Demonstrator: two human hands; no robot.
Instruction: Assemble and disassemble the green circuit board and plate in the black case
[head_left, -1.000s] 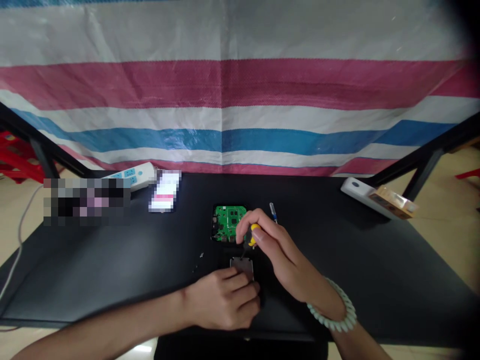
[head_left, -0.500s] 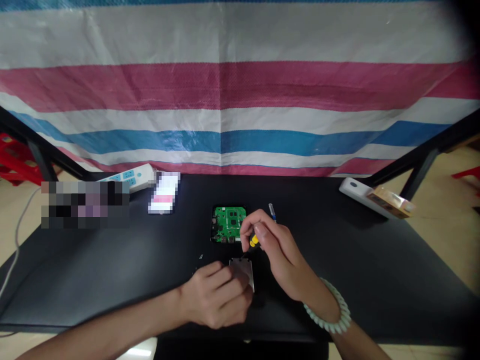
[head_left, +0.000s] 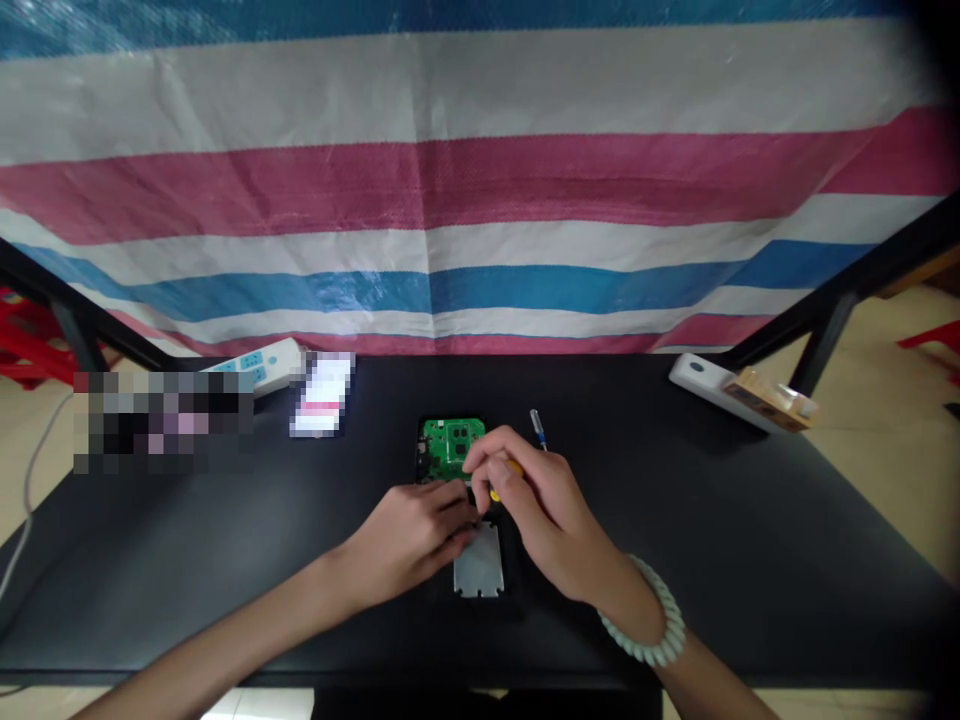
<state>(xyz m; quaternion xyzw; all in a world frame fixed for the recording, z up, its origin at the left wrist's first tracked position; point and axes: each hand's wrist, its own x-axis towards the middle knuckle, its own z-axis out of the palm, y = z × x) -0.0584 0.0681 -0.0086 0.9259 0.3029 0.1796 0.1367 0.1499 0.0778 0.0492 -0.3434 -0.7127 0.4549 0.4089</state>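
Note:
My right hand (head_left: 529, 495) is closed round a small yellow-handled screwdriver (head_left: 504, 478), held upright over the far edge of a grey metal plate (head_left: 478, 565) lying on the black table (head_left: 675, 540). My left hand (head_left: 412, 530) reaches in from the left with its fingertips pinched together at the plate's far left corner, right beside the screwdriver tip; what it pinches is hidden. A green circuit board (head_left: 450, 445) in a black case lies just behind both hands. A pale bead bracelet (head_left: 649, 625) circles my right wrist.
A second small screwdriver with a blue handle (head_left: 537, 428) lies right of the board. A white power strip (head_left: 255, 362) and a blurred card (head_left: 322, 393) sit at the back left, a white box with a brown object (head_left: 739, 392) at the back right. A striped tarp hangs behind.
My left hand has slid forward off the plate's near part to its far left corner, uncovering the plate. My right hand with the screwdriver has dropped lower, closer to the left fingertips.

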